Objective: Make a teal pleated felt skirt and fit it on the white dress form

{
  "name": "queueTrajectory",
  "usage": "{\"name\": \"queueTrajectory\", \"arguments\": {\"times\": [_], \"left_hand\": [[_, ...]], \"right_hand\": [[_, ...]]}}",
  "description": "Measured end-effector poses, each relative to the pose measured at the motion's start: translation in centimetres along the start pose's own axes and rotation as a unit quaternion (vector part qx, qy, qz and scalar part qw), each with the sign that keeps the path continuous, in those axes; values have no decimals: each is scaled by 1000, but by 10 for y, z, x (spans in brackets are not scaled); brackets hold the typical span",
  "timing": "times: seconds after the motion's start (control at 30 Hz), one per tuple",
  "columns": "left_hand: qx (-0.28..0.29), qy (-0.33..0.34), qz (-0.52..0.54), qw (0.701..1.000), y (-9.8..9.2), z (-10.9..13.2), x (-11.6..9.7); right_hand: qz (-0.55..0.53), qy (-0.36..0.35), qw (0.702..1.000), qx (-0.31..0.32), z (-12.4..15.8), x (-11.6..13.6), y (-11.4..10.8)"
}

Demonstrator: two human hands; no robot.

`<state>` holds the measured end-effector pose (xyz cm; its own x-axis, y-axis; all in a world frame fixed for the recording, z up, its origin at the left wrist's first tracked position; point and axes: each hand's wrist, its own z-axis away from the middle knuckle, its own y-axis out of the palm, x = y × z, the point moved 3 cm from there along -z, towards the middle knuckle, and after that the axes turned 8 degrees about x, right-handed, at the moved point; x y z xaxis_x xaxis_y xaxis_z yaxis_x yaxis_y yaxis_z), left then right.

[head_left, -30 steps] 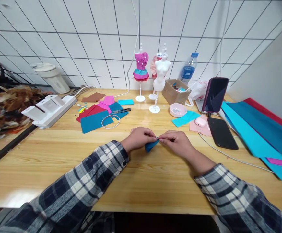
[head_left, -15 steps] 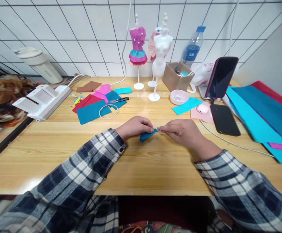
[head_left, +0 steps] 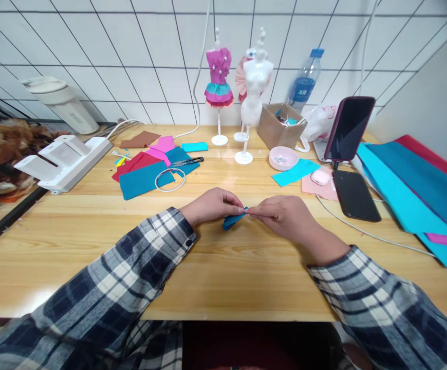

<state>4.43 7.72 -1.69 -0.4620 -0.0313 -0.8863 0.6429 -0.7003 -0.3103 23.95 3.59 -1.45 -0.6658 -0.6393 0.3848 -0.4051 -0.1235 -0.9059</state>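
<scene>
Over the middle of the wooden table, a small gathered piece of teal crepe paper (head_left: 233,221) hangs between my hands. My left hand (head_left: 216,205) is closed, its thumb and fingers pinching the paper's upper edge. From the other side, my right hand (head_left: 287,216) is closed with thumb and fingertips together at the paper's right tip, nearly touching the left fingertips. The part under the fingers is hidden. Beyond my hands stand a bare white mini dress form (head_left: 253,87) and another in a pink and blue paper dress (head_left: 219,77).
Coloured paper pieces (head_left: 142,179), small thread snips (head_left: 188,161) and a white ring (head_left: 170,188) lie left. Rightward are a pink bowl (head_left: 284,165), a cardboard box (head_left: 279,133), a propped phone (head_left: 350,128), a black phone (head_left: 356,195) and large paper sheets (head_left: 420,180). A white power strip (head_left: 77,164) stands at left.
My right fingertips have moved slightly left, closer to my left fingertips at the paper's tip. The camera view has shifted slightly, so the tabletop sits a little lower.
</scene>
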Motion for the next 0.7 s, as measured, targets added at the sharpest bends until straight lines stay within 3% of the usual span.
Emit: {"name": "queueTrajectory", "arguments": {"times": [0.33, 0.6, 0.7], "left_hand": [[6, -2, 16, 1000, 0, 1, 1], [5, 2, -22, 1000, -3, -1, 4], [-16, 6, -40, 999, -3, -1, 3]], "right_hand": [[24, -23, 999, 9, 1, 0, -1], [117, -55, 990, 53, 1, 13, -5], [139, -63, 987, 44, 1, 14, -1]]}}
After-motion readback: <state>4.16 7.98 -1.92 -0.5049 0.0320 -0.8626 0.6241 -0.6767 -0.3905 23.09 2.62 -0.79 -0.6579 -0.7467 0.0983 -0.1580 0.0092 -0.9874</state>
